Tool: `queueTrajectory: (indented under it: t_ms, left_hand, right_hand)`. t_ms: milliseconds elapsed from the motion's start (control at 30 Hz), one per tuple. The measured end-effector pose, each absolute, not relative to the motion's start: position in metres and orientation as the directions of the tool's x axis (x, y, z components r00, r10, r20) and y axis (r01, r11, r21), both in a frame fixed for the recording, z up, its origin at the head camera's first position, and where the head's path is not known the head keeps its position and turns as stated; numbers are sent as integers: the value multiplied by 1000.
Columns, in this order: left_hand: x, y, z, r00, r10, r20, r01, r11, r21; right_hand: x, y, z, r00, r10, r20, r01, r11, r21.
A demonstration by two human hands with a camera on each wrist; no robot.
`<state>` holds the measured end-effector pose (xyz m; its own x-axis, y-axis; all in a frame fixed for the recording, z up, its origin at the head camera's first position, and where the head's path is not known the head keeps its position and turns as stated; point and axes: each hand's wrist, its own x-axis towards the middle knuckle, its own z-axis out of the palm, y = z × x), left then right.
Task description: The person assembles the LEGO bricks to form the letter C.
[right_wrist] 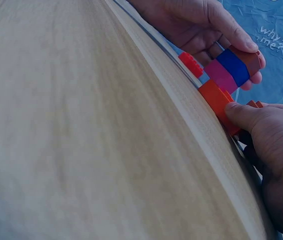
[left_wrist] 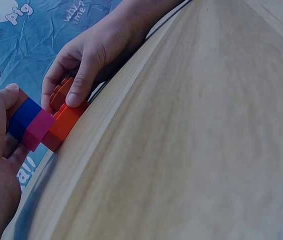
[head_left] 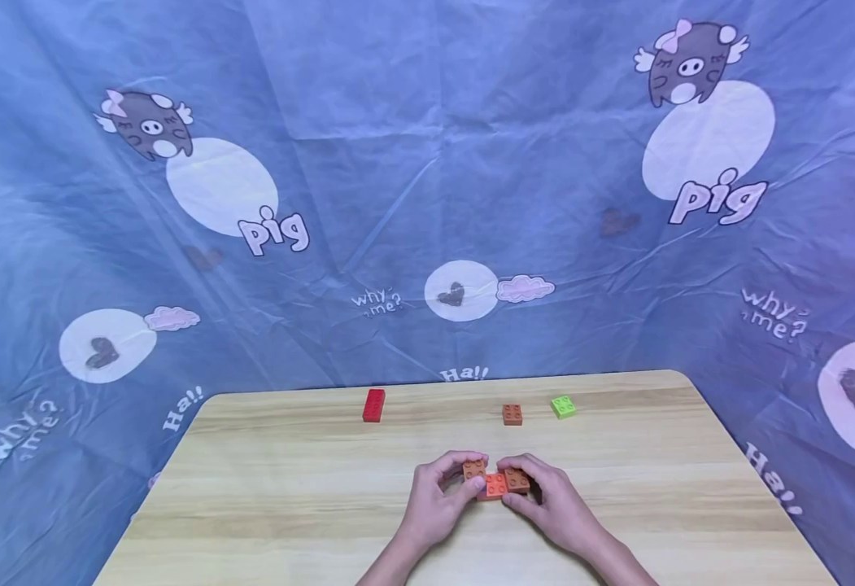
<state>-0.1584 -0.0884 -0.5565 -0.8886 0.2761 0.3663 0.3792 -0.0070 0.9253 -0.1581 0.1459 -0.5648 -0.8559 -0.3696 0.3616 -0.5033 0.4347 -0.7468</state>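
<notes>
My left hand (head_left: 433,498) grips a small stack of toy building bricks between thumb and fingers. A brown brick (head_left: 474,470) tops this stack, with a blue brick (right_wrist: 234,66) in the middle and a pink brick (right_wrist: 220,75) at the lower end. The stack is tilted, its pink end close against an orange brick (head_left: 495,486) on the table; whether they touch I cannot tell. With thumb and fingers, my right hand (head_left: 555,506) holds the orange brick and a brown brick (head_left: 517,479) on its right-hand part. The fingers partly hide both pieces.
Along the far side of the wooden table (head_left: 281,472) lie a long red brick (head_left: 373,405) on the left, a brown brick (head_left: 512,414) and a lime green brick (head_left: 563,407). A blue printed cloth (head_left: 368,163) hangs behind the table and at its sides.
</notes>
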Motion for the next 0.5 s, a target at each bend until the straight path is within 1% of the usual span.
queueTrajectory:
  t_ms: [233,333,500]
  left_hand:
    - [-157,-87,-562,-840,283,463,487,14,873]
    - [-156,-88,-562,-851,271,449,471,18,882]
    - [-157,-88,-559,-880,275,387,410,26,912]
  right_hand:
    - [-154,147,-565,-843,-370,390,-528,434,-730]
    - [-154,147,-563,-833,-374,407,-545,429,-720]
    - [-155,147,-562,-825,-378,420,-558,430,-710]
